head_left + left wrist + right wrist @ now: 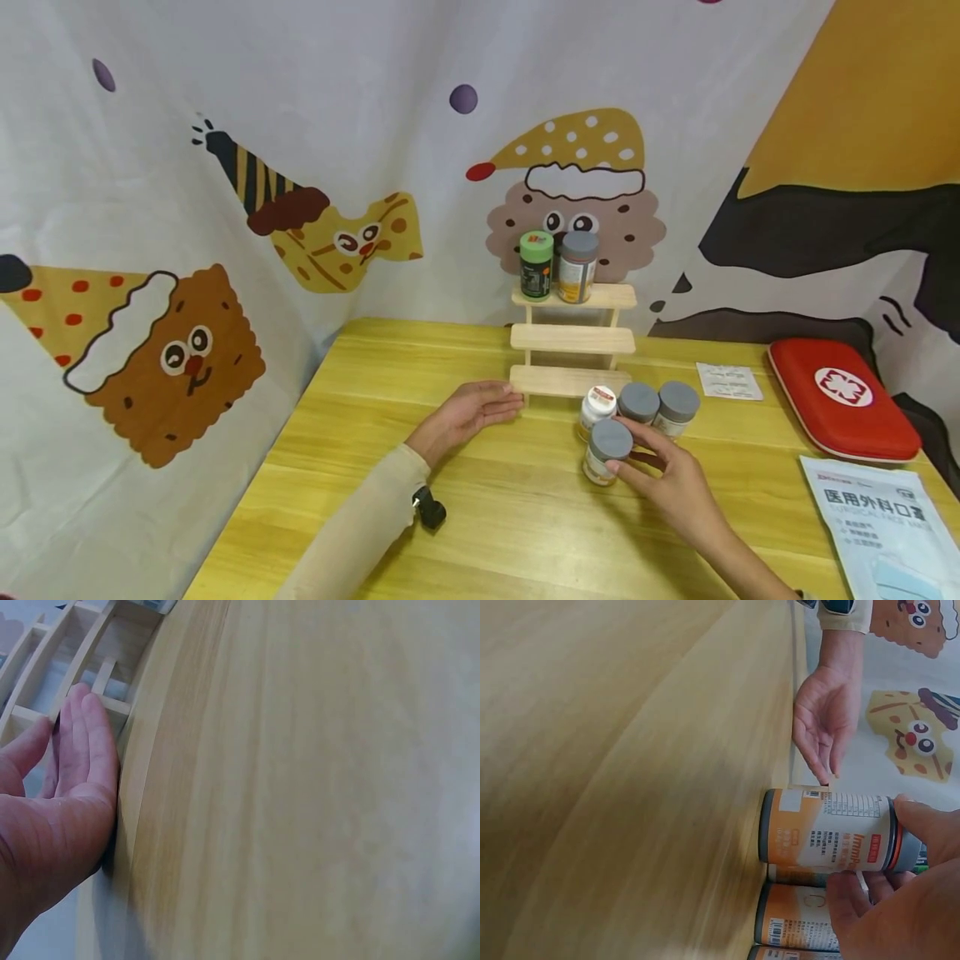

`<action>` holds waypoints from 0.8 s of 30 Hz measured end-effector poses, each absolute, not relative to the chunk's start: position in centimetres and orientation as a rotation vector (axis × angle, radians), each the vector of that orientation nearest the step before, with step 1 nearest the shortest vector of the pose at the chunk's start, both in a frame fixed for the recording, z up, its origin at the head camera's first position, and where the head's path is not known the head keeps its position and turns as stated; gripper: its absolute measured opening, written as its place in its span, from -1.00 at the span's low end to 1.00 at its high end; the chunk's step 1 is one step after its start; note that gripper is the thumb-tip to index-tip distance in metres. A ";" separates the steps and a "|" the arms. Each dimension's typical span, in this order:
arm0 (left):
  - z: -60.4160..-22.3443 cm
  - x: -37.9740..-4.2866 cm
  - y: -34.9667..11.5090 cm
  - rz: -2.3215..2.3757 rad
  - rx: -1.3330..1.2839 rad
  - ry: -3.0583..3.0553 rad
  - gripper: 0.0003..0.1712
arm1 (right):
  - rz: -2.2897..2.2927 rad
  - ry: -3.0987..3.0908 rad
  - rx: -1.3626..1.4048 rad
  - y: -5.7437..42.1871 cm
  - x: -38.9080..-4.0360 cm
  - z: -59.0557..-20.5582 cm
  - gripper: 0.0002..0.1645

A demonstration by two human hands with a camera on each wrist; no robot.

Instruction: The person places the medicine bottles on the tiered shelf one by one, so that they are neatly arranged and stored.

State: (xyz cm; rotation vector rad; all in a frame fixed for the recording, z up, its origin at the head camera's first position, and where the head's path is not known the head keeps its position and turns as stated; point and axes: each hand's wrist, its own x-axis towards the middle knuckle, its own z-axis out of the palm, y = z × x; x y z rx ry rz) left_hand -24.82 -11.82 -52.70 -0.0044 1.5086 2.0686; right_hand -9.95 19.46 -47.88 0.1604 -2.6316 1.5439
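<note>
My right hand [678,487] pinches a pill bottle [611,442] with a grey lid and a white-and-orange label, thumb and fingers around its upper part. In the right wrist view the label of this bottle [829,829] faces the camera. Just behind it stand a white-lidded bottle [597,406] and two more grey-lidded bottles [638,403]. My left hand [476,410] has straight fingers, their tips at the left end of the lowest step of a small wooden tiered stand [572,339]. In the left wrist view that hand [71,791] holds nothing.
On the stand's top step are a green-lidded bottle [536,268] and a grey-lidded one [577,271]. To the right lie a blister pack [729,382], a red first-aid case [810,404] and a face-mask packet [873,533]. A printed curtain [420,125] hangs behind the table.
</note>
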 end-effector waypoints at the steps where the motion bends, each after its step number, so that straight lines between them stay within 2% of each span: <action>1: -52.7 -24.8 -11.8 2.067 -0.004 1.512 -0.54 | 1.543 -2.631 0.154 19.5 -9.9 -47.9 -0.27; 12: -52.7 -24.8 -11.8 2.061 0.019 1.523 -0.52 | 1.526 -2.561 0.165 19.3 -9.5 -47.1 -0.31; 24: -52.6 -24.6 -11.8 2.064 0.009 1.522 -0.53 | 1.294 -2.473 0.294 19.1 -8.9 -43.8 -0.31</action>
